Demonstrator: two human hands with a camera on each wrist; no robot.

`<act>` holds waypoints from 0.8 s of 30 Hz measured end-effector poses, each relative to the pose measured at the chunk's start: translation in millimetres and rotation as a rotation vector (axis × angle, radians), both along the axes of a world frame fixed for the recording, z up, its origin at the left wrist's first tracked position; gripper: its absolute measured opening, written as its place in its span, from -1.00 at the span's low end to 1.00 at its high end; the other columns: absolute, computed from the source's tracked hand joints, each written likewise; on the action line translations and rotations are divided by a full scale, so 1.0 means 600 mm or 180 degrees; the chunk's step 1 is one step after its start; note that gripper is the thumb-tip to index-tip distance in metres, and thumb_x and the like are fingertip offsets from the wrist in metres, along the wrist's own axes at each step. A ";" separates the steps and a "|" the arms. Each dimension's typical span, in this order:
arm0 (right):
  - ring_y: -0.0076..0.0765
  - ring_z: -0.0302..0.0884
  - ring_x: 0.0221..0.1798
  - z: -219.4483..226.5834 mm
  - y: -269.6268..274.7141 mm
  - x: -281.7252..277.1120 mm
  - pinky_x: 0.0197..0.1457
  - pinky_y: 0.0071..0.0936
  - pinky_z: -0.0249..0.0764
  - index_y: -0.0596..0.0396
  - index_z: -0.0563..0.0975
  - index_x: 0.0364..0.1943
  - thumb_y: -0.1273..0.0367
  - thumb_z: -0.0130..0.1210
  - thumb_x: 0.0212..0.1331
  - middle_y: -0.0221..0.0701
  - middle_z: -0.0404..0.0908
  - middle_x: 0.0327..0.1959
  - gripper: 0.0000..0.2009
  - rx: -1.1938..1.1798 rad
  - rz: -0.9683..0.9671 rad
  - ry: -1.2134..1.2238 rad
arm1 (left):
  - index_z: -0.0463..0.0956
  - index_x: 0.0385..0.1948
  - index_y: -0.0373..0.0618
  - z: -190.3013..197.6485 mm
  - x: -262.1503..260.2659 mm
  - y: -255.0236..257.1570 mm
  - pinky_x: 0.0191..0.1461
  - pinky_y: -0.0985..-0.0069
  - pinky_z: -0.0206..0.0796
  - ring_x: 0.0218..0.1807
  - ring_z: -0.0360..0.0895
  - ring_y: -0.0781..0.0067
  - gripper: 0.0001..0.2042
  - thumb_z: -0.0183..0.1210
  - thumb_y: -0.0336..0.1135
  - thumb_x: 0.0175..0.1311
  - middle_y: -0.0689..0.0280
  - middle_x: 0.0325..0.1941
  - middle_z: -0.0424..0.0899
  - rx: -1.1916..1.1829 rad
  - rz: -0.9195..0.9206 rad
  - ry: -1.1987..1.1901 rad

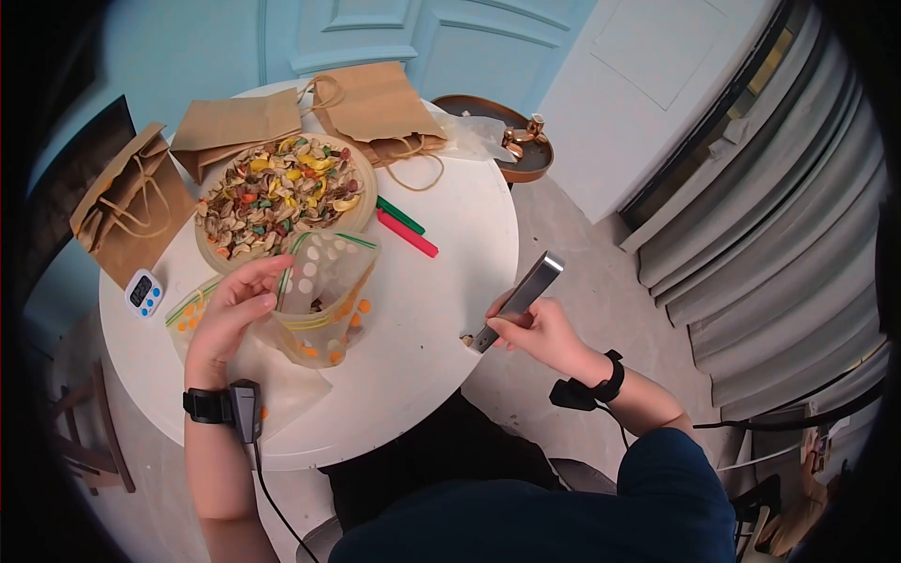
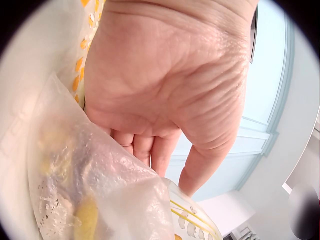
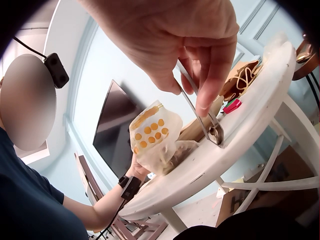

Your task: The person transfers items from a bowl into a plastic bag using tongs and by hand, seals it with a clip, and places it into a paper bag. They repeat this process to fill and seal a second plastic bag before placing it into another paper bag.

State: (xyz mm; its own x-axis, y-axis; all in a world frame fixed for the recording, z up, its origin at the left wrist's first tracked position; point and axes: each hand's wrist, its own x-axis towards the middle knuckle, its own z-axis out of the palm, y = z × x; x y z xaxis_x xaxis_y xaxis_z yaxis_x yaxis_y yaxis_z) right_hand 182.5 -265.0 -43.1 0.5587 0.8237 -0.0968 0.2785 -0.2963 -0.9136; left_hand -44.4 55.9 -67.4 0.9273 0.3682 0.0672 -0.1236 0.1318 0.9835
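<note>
On the near left of the table, my left hand point(image 1: 233, 310) holds the rim of a clear zip bag point(image 1: 324, 338) with orange dots and a green-edged mouth. The bag stands with its mouth spread, and a few dark dried bits show inside. In the left wrist view its film point(image 2: 115, 195) covers part of the fingers. My right hand point(image 1: 552, 336) pinches metal tongs point(image 1: 527, 293) between thumb and fingers. The tong tips point down at the table's right edge, around a small dried flake point(image 3: 215, 135). Behind the bag lies a round tray point(image 1: 366, 202) heaped with colourful potpourri point(image 1: 282, 192).
A second dotted zip bag point(image 1: 192, 308) lies flat under my left forearm. Beyond are a white timer point(image 1: 145, 293), brown paper bags point(image 1: 375, 98), a green pen point(image 1: 402, 215) and a red pen point(image 1: 408, 233). A brown side tray point(image 1: 526, 169) adjoins the table's far right.
</note>
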 end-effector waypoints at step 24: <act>-0.68 0.54 -0.43 0.024 0.060 0.033 -0.32 -0.68 0.49 0.22 0.50 -0.22 0.45 0.10 0.19 -0.48 0.56 -0.41 -0.87 0.0656 0.0044 -0.0253 | 0.45 0.11 -0.16 0.005 -0.001 -0.005 -0.14 0.77 0.14 -0.28 0.31 0.75 -0.51 0.20 -0.41 0.03 0.48 -0.04 0.55 0.0022 0.0036 0.0037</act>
State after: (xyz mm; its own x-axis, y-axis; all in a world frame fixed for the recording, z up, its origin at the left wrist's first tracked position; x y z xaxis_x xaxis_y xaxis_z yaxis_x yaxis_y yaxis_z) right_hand 202.2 -229.0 -28.6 0.5463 0.8292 0.1182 0.3547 -0.1012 -0.9295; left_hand -45.1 52.7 -64.4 0.9239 0.3781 0.0588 -0.1135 0.1238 0.9858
